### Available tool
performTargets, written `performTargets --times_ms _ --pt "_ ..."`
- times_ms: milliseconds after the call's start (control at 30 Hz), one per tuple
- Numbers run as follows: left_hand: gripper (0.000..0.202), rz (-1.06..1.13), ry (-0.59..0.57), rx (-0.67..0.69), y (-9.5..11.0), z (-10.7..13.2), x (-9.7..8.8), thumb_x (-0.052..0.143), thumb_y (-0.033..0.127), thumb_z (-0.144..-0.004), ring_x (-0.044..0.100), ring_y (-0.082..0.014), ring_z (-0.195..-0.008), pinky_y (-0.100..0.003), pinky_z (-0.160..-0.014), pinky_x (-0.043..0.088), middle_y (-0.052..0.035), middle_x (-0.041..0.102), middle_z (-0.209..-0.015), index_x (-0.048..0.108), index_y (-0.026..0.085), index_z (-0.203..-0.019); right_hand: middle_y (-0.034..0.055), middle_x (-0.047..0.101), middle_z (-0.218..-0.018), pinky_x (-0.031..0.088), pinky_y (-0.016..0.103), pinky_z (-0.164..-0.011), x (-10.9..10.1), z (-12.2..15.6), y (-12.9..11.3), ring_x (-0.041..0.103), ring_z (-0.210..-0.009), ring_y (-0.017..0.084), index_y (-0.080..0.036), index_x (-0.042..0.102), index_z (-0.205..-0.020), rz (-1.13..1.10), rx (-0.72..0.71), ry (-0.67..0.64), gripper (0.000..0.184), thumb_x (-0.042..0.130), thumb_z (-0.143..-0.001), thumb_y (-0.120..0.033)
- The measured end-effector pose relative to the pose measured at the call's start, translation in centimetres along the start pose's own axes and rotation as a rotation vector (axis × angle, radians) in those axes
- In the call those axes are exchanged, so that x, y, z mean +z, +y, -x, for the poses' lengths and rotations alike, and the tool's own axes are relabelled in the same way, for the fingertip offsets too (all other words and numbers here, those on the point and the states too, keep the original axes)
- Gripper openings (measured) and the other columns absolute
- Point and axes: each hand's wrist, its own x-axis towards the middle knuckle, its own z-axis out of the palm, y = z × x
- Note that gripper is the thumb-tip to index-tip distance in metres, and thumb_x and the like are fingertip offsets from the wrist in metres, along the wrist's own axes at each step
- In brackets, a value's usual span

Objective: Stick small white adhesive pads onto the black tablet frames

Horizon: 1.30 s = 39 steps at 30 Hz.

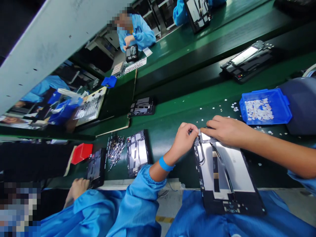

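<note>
An opened tablet (228, 174) with a black frame and white inner panel lies at the near table edge, partly over my lap. My left hand (184, 138) is closed in a pinch at the tablet's far left corner; what it pinches is too small to make out. My right hand (225, 130) rests on the tablet's far edge with fingers pressed together on a small grey part. A blue band circles my left wrist (165, 163).
A blue tray (265, 107) of small white pieces sits right of my hands, with white scraps scattered on the green table (172, 112). More tablets lie along the belt (142, 107), (248, 61). A co-worker's hand (77, 188) holds a device at left, near a red box (82, 152).
</note>
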Motion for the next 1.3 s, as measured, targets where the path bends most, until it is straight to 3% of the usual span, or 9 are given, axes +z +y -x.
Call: performTargets --times_ms 467,733,900,1133,1300 --pt "0.014 -0.112 0.065 0.057 -0.4 0.3 0.9 0.059 0.018 -0.098 0.059 -0.0201 -0.094 -0.033 -0.083 0.046 -0.002 0.063 -0.09 0.061 0.022 -0.085 0.0084 0.063 -0.092 0.027 0.034 -0.065 -0.2 -0.1 0.0 0.046 -0.083 0.022 -0.018 0.07 -0.128 -0.01 -0.016 0.015 0.036 0.058 -0.096 -0.01" --pt "0.016 -0.147 0.194 0.052 0.1 1.0 2.1 0.058 0.012 -0.096 0.056 -0.02 -0.094 -0.033 -0.083 0.043 -0.0024 0.06 -0.092 0.055 0.022 -0.084 0.008 0.063 -0.093 0.027 0.034 -0.065 0.0 -0.1 0.0 0.047 -0.084 0.023 -0.018 0.068 -0.131 -0.015 -0.021 0.0 0.039 0.059 -0.094 -0.01" --pt "0.017 -0.142 0.209 0.036 0.1 1.0 2.4 0.057 0.011 -0.094 0.055 -0.0203 -0.094 -0.034 -0.084 0.042 -0.002 0.058 -0.09 0.052 0.023 -0.082 0.0083 0.063 -0.093 0.028 0.034 -0.065 -0.1 0.0 0.0 0.048 -0.084 0.023 -0.018 0.069 -0.13 -0.007 -0.016 -0.001 0.038 0.059 -0.095 -0.01" --pt "0.02 0.025 0.246 -0.105 -0.8 0.1 3.2 0.063 0.011 -0.086 0.053 -0.0184 -0.093 -0.031 -0.083 0.042 -0.0008 0.054 -0.094 0.048 0.023 -0.092 0.0104 0.067 -0.1 0.033 0.034 -0.069 0.4 0.3 0.3 0.049 -0.087 0.024 -0.016 0.068 -0.133 -0.017 -0.037 0.011 0.038 0.055 -0.098 -0.012" --pt "0.021 0.13 0.186 -0.16 -0.8 -0.2 3.1 0.06 0.01 -0.085 0.054 -0.0164 -0.092 -0.029 -0.082 0.043 -0.0006 0.055 -0.097 0.053 0.023 -0.1 0.012 0.069 -0.101 0.035 0.034 -0.071 0.3 0.5 0.4 0.05 -0.086 0.023 -0.014 0.07 -0.127 -0.025 -0.036 0.036 0.034 0.051 -0.099 -0.01"
